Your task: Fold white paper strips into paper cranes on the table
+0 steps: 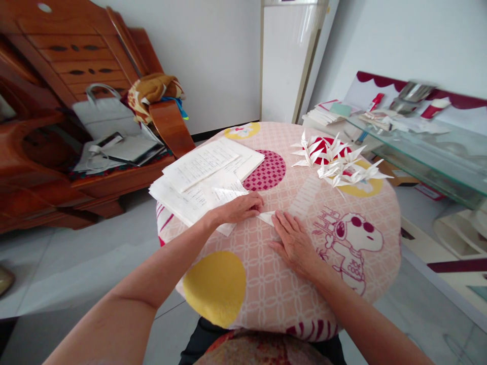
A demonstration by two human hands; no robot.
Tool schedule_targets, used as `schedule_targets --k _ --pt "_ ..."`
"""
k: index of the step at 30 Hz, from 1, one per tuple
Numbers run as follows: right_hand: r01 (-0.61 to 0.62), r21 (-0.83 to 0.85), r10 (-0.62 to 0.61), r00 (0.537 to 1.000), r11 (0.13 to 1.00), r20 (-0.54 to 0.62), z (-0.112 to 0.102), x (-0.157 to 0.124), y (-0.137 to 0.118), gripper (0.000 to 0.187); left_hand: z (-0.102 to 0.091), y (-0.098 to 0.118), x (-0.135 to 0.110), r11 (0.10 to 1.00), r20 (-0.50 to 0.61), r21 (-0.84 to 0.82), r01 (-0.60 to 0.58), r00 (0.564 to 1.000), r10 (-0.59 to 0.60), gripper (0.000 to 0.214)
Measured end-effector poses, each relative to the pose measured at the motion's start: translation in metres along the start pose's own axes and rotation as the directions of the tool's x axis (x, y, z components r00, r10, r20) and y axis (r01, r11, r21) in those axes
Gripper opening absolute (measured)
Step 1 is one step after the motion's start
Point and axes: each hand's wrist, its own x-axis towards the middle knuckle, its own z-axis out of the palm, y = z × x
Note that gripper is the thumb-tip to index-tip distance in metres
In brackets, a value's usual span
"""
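Note:
A small white folded paper (267,218) lies on the round cloth-covered table (262,274), between my hands. My left hand (241,207) has its fingers curled and pinches the paper's left tip. Flat on the tabletop, my right hand (292,241) has its fingers stretched out, with the fingertips pressing the paper's right end. Beyond my right hand is a lined strip of paper (305,196). Several white origami cranes (337,159) are grouped at the far right of the table. A stack of written paper sheets (201,167) lies beside my left forearm.
A wooden bench (87,56) at the left bears a pale handbag (104,109), papers and a bundled brown cloth (154,91). To the right, a glass-topped stand (426,147) holds metal bowls, papers and a red bottle (376,102). A white upright cabinet (287,56) stands behind the table.

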Motion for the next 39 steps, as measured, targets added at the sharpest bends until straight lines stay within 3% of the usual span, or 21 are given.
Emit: schedule_targets --k 8,13,23,30,39 --pt "0.01 -0.023 -0.009 0.999 1.0 0.031 -0.003 0.001 0.0 0.062 0.001 0.008 0.0 0.997 0.044 0.076 -0.009 0.999 0.006 0.017" --pt "0.084 -0.025 -0.083 0.996 0.996 0.033 -0.006 -0.001 0.008 0.055 0.005 0.014 -0.003 0.989 0.038 0.144 0.013 0.999 -0.019 0.017" --pt "0.175 -0.005 -0.174 0.982 0.985 0.074 -0.01 -0.001 0.018 0.055 0.014 0.015 -0.016 0.98 -0.108 0.154 0.128 0.988 -0.112 0.013" --pt "0.17 0.007 -0.17 0.983 0.985 0.066 -0.009 -0.002 0.018 0.057 0.027 0.011 -0.025 0.981 -0.277 0.096 0.167 0.951 -0.135 0.013" --pt "0.162 0.018 -0.162 0.984 0.987 0.07 -0.01 -0.001 0.018 0.055 0.03 0.011 -0.027 0.978 -0.301 0.069 0.198 0.939 -0.169 0.009"
